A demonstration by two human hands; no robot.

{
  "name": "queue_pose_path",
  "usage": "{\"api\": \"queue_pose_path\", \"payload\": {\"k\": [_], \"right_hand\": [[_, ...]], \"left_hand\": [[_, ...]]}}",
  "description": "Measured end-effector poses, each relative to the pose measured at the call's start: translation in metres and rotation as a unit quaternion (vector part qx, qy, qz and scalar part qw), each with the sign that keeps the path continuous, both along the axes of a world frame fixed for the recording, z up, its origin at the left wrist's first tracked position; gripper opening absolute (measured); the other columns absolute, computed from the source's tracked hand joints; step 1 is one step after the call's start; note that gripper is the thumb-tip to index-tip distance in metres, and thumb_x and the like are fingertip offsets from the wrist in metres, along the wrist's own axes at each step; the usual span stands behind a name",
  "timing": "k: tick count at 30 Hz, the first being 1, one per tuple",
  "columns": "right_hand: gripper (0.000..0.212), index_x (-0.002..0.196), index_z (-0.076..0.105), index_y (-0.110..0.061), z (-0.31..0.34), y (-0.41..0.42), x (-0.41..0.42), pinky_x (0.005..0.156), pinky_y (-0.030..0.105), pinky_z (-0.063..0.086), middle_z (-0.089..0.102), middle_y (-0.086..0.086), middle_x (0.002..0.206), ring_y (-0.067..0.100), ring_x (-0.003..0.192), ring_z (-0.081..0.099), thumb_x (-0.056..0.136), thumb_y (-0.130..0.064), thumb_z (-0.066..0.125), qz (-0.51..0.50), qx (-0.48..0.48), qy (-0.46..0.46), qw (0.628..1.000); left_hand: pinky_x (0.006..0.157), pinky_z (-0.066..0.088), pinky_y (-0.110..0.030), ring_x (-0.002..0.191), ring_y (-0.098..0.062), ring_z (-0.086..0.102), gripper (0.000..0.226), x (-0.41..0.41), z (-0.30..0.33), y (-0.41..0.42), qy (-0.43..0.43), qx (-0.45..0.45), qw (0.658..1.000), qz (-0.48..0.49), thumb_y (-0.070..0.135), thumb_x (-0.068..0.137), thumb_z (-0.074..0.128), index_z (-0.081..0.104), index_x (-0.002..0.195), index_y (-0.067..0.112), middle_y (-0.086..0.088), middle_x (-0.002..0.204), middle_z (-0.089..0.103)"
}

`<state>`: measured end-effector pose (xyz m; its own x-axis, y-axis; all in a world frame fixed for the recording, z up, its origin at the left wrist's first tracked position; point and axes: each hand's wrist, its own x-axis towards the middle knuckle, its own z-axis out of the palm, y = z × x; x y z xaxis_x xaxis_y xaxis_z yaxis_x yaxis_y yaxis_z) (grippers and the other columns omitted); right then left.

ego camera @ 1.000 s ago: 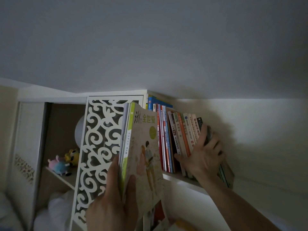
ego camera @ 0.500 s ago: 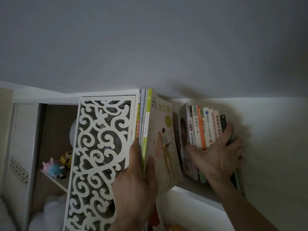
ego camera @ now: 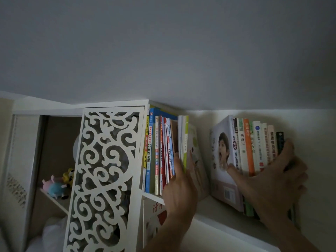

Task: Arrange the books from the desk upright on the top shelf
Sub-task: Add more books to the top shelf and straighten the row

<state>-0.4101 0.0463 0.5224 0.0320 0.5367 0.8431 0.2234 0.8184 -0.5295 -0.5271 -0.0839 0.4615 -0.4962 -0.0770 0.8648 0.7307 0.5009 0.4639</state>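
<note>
Left hand [ego camera: 179,186] grips a thin stack of books [ego camera: 184,140] with a lime-green spine, thumb on the spine side, fingers curled round the cover side. Stack stands roughly upright on the top shelf [ego camera: 214,208], touching the right end of the left row of books [ego camera: 160,153], which sits just beside the white scrollwork panel [ego camera: 105,179].

Right hand [ego camera: 272,177] is spread wide over the right group of books [ego camera: 254,148]: thumb on the cover of the leftmost one (child's face on it), fingers wrapped over the dark book at the far right end. That group leans, tops tilted left, bottoms on the shelf near the wall.

Open gap on the shelf between the green-spine stack and the right group.

Left cubby: plush toys [ego camera: 56,184] on a lower shelf. Scene is dim, spine text is mostly unreadable
</note>
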Motion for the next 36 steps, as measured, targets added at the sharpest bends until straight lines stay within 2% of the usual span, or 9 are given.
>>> {"api": "queue_pose_path", "payload": {"k": [5, 9, 14, 16, 20, 25, 30, 33, 36], "right_hand": [[0.141, 0.155, 0.016, -0.02, 0.001, -0.015, -0.015, 0.098, 0.064, 0.038, 0.036, 0.027, 0.142, 0.051, 0.122, 0.042, 0.042, -0.055, 0.094, -0.01, -0.014, 0.028, 0.999], [0.14, 0.155, 0.019, -0.02, 0.005, -0.045, -0.047, 0.1, 0.061, 0.038, 0.038, 0.028, 0.14, 0.047, 0.122, 0.042, 0.041, -0.06, 0.09, 0.013, -0.031, 0.02, 0.999], [0.137, 0.156, 0.023, -0.019, -0.011, -0.068, -0.081, 0.098, 0.058, 0.041, 0.041, 0.021, 0.136, 0.04, 0.118, 0.043, 0.042, -0.072, 0.079, 0.002, 0.026, -0.053, 0.998], [0.137, 0.156, 0.024, -0.017, -0.014, -0.066, -0.083, 0.098, 0.059, 0.041, 0.041, 0.022, 0.135, 0.04, 0.118, 0.043, 0.044, -0.074, 0.078, -0.004, 0.034, -0.051, 0.998], [0.138, 0.158, 0.02, -0.015, -0.018, -0.063, -0.078, 0.099, 0.06, 0.041, 0.038, 0.023, 0.139, 0.042, 0.121, 0.041, 0.051, -0.091, 0.063, -0.005, 0.051, -0.075, 0.996], [0.142, 0.163, 0.009, -0.018, -0.033, -0.052, -0.063, 0.102, 0.061, 0.041, 0.025, 0.024, 0.157, 0.046, 0.133, 0.038, 0.053, -0.096, 0.055, -0.005, 0.115, -0.166, 0.979], [0.143, 0.163, 0.007, -0.017, -0.037, -0.048, -0.06, 0.106, 0.063, 0.04, 0.018, 0.026, 0.16, 0.048, 0.138, 0.034, 0.054, -0.104, 0.037, 0.005, 0.129, -0.206, 0.97], [0.141, 0.163, 0.003, -0.021, -0.039, -0.047, -0.055, 0.11, 0.063, 0.038, 0.014, 0.026, 0.163, 0.047, 0.142, 0.03, 0.054, -0.099, 0.046, 0.019, 0.136, -0.225, 0.965], [0.144, 0.162, -0.007, -0.026, -0.048, -0.046, -0.039, 0.112, 0.063, 0.036, 0.008, 0.024, 0.165, 0.047, 0.147, 0.024, 0.055, -0.095, 0.06, 0.035, 0.131, -0.243, 0.96]], "left_hand": [[0.066, 0.061, -0.035, 0.073, -0.013, 0.067, 0.081, -0.01, 0.002, 0.016, -0.041, -0.088, 0.995, -0.022, 0.041, 0.107, 0.04, -0.022, 0.155, 0.022, -0.014, 0.121, 0.068], [0.055, 0.056, -0.028, 0.063, -0.011, 0.067, 0.086, -0.029, 0.002, 0.023, -0.009, -0.149, 0.989, -0.003, 0.044, 0.106, 0.048, -0.014, 0.158, 0.015, -0.021, 0.137, 0.061], [0.091, 0.059, -0.032, 0.102, -0.016, 0.072, 0.115, -0.032, 0.011, -0.008, -0.057, -0.164, 0.976, -0.133, 0.053, 0.103, 0.048, -0.06, 0.13, 0.026, -0.009, 0.146, 0.055], [0.094, 0.058, -0.03, 0.106, -0.013, 0.07, 0.109, -0.024, 0.014, -0.025, -0.064, -0.164, 0.966, -0.188, 0.052, 0.104, 0.048, -0.052, 0.137, 0.027, -0.005, 0.146, 0.056], [0.096, 0.055, -0.03, 0.114, -0.012, 0.065, 0.084, -0.013, 0.003, -0.054, 0.0, -0.222, 0.969, -0.105, 0.053, 0.106, 0.038, -0.021, 0.16, 0.025, -0.002, 0.147, 0.052], [0.085, 0.06, -0.031, 0.096, -0.008, 0.067, 0.08, -0.027, -0.027, -0.063, 0.003, -0.271, 0.958, -0.091, 0.045, 0.11, 0.034, -0.033, 0.152, 0.04, -0.001, 0.129, 0.064], [0.091, 0.056, -0.031, 0.115, -0.012, 0.064, 0.076, -0.032, -0.029, -0.058, -0.004, -0.262, 0.962, -0.074, 0.047, 0.11, 0.032, -0.028, 0.156, 0.037, -0.003, 0.147, 0.053], [0.094, 0.057, -0.036, 0.124, -0.018, 0.059, 0.077, -0.03, -0.036, -0.057, -0.031, -0.247, 0.965, -0.08, 0.048, 0.109, 0.035, -0.026, 0.156, 0.041, -0.007, 0.153, 0.044], [0.109, 0.049, -0.042, 0.145, -0.024, 0.037, 0.075, -0.02, -0.045, -0.063, 0.009, -0.25, 0.968, -0.035, 0.047, 0.108, 0.037, -0.016, 0.16, 0.038, -0.005, 0.164, 0.023]]}}
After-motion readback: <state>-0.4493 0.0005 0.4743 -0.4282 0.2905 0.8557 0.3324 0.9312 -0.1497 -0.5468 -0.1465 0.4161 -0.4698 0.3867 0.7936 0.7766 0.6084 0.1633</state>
